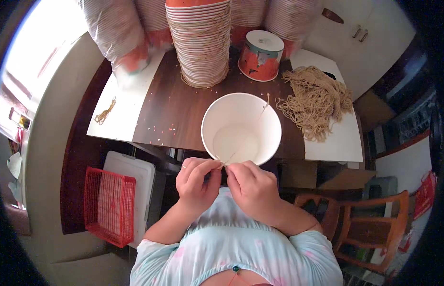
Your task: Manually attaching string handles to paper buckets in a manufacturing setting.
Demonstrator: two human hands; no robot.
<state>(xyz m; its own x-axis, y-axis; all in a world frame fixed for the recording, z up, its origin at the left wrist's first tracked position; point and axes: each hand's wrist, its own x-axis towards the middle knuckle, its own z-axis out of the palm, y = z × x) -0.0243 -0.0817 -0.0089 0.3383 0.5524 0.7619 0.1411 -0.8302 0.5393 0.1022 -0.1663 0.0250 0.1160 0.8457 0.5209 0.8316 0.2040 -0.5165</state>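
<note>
A white paper bucket (217,112) stands at the table's near edge, its open mouth tilted toward me. At its near rim, my left hand (198,183) and my right hand (253,187) meet with fingertips pinched together. Between them is a thin tan cord (230,157), whose short end sticks up against the inside of the bucket. My fingers hide most of the cord and whatever hole it passes through. Another piece of cord (266,105) hangs at the far right of the rim.
Behind stands a tall stack of nested buckets (199,45), with bagged stacks (114,33) around it. An upside-down orange bucket (261,56) sits beside a tangled heap of tan cords (317,97). A small cord bundle (105,112) lies left. Below are a red basket (110,205) and a wooden chair (370,219).
</note>
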